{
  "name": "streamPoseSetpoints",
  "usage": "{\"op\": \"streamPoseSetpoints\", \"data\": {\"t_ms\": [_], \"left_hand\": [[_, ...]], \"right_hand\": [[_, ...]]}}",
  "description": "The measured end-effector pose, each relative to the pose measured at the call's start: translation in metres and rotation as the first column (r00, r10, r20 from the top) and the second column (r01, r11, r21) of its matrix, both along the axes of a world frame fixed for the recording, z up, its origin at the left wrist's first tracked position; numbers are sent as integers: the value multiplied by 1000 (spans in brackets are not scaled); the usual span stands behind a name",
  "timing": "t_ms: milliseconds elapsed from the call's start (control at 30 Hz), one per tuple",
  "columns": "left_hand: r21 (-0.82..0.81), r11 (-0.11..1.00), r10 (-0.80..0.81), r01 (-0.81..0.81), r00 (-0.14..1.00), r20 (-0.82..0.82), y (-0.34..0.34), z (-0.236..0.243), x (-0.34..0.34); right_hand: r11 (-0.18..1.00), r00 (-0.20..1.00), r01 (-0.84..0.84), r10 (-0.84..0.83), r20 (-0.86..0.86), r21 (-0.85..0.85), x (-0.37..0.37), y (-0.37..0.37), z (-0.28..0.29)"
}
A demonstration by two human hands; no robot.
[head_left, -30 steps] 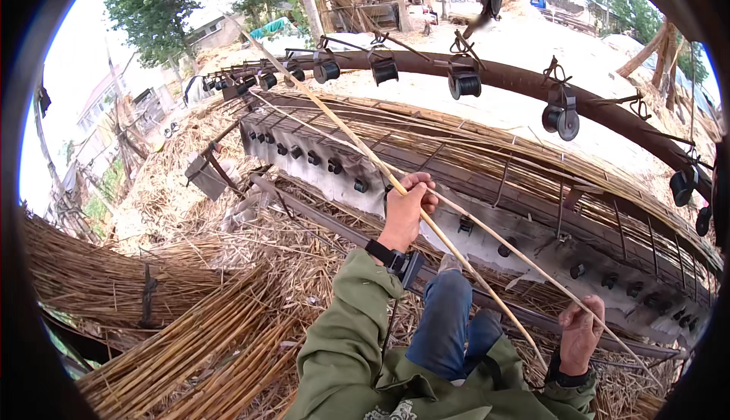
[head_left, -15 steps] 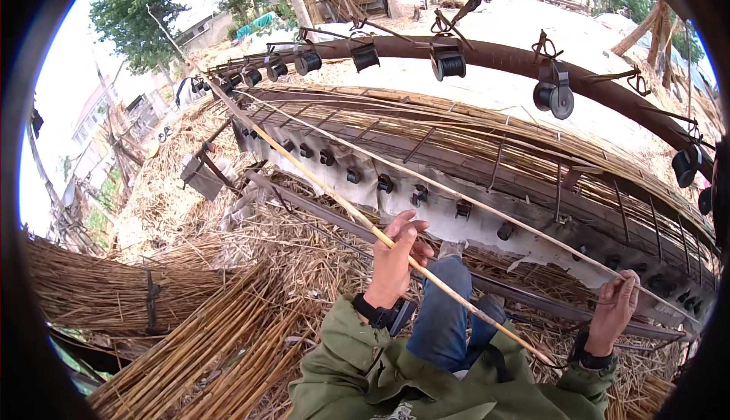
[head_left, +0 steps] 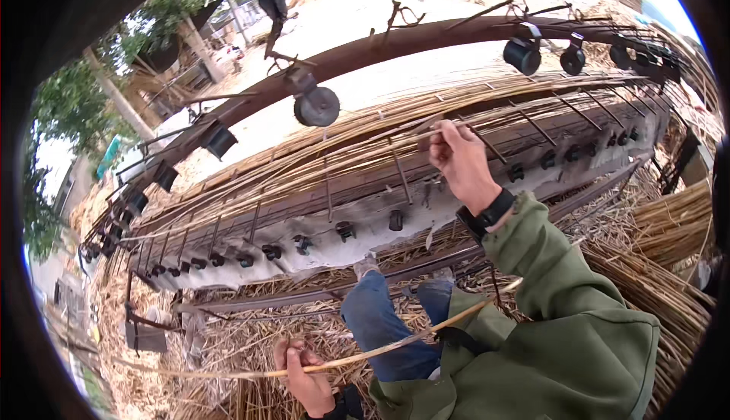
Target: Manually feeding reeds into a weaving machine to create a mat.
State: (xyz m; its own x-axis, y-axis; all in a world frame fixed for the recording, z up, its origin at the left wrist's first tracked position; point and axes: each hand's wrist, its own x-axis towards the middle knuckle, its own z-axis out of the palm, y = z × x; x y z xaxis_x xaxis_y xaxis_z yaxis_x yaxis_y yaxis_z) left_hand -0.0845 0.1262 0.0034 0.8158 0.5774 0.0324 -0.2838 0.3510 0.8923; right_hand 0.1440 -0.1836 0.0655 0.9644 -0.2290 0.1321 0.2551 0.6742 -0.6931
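Holding a long cane (head_left: 380,349) low in view: left hand (head_left: 304,380), between 6 and 7 o'clock, fingers curled around it, grip apparently light. The cane runs from 8 o'clock, across the blue trousers (head_left: 372,317), to 4 o'clock beside the right sleeve (head_left: 547,256); visibly bowed.

Right hand (head_left: 462,163), just off centre between 2 and 3 o'clock, is at the near edge of the reed layer (head_left: 304,160); fingertips drawn together. Blur there; cannot tell whether a stalk is pinched. Metal prongs (head_left: 401,173) cross the rack close to these fingers.

Failure modes, judged:
1. Cane held at one place only, long ends unsupported. A loosened grip could let it roll or tip into the loose straw (head_left: 255,332).
2. Swinging it toward 12 o'clock could snag an end on the hanging spool (head_left: 315,107) at 11 o'clock, or on the prongs.
3. Added bend could crack it, if dry.
4. Right fingertips could scrape a prong; cause, a hurried reach.
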Motion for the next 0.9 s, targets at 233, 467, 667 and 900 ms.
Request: {"op": "streamPoseSetpoints", "data": {"t_ms": [233, 467, 667, 900], "left_hand": [[910, 411, 38, 51, 997, -74, 11, -20, -19], [839, 535, 184, -95, 983, -6, 18, -32, -28], [822, 569, 41, 5, 999, -35, 26, -52, -41], [748, 660, -164, 63, 984, 62, 7, -34, -19]], "right_hand": [[981, 931, -74, 4, -365, -180, 14, -34, -20], [422, 943, -90, 327, 58, -902, -95, -26, -53], [139, 769, 238, 578, 274, -961, -187, 12, -118], [126, 795, 314, 506, 333, -941, -213, -5, -97]]}}
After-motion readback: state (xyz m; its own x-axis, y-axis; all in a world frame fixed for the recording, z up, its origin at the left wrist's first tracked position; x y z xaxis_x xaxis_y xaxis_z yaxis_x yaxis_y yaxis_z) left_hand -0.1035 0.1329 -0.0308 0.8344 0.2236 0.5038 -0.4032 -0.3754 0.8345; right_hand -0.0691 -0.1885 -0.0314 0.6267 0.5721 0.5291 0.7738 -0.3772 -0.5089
